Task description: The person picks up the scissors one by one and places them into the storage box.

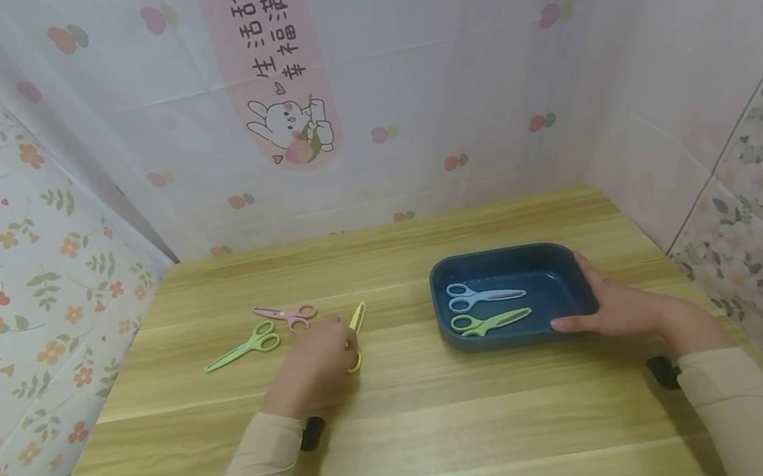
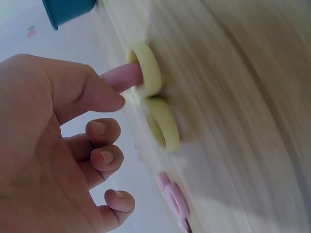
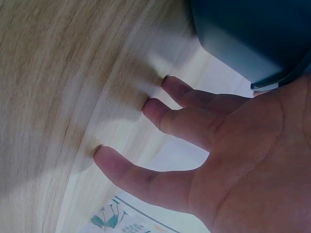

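Observation:
My left hand (image 1: 321,354) is at the yellow scissors (image 1: 358,319), pinching them near the handles, and covers their middle in the head view. In the left wrist view one finger reaches into a yellow handle loop (image 2: 151,68), with the thumb close beside it; the other fingers hang curled away. My right hand (image 1: 621,307) holds the right near corner of a dark blue tray (image 1: 508,341), its thumb over the near rim. In the right wrist view three spread fingers (image 3: 180,119) touch the tabletop beside the tray wall. Blue scissors (image 1: 486,295) and green scissors (image 1: 493,321) lie inside the tray.
Left of my left hand, light green scissors (image 1: 242,347) and pink scissors (image 1: 285,315) lie on the wooden table (image 1: 413,447). Patterned cloth (image 1: 369,108) hangs behind the table's far edge. More cloth stands along the left and right sides.

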Demonstrator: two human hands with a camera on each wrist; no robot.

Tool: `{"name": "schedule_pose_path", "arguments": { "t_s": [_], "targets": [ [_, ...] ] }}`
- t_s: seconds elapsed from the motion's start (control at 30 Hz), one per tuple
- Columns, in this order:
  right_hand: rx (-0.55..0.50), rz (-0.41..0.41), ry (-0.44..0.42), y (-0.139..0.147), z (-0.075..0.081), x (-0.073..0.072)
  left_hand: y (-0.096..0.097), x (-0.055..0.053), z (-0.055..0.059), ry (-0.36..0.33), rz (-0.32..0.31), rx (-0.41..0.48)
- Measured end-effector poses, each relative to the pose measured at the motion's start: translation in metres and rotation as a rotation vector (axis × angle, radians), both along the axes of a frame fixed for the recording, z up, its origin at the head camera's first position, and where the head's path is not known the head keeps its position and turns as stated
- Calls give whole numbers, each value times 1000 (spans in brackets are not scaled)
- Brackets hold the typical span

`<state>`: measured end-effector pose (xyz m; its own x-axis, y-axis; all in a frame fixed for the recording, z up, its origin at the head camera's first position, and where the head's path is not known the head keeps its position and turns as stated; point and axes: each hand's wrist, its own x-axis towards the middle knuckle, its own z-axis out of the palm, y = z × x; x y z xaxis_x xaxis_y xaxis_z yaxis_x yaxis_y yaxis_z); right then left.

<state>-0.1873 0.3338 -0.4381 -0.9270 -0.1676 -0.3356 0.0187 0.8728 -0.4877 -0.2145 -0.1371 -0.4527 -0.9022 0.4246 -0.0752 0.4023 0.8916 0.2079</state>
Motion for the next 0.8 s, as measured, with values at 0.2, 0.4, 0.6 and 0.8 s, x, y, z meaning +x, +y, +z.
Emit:
{"name": "schedule_pose_path", "arguments": {
  "t_s": [0.2,0.4,0.6,0.8],
  "targets": [
    [9,-1,2,0,0,-1,-25,6,3,-1,78,47],
    [28,0,1,2,0,0,-48,5,5,-56,144,84],
    [7,-7,-8,0,2,2,-58,-2,-1,-69,92,98],
    [-1,-5,-14,-1,3,2,-60,-4,-2,-56,113,97]
  ]
}}
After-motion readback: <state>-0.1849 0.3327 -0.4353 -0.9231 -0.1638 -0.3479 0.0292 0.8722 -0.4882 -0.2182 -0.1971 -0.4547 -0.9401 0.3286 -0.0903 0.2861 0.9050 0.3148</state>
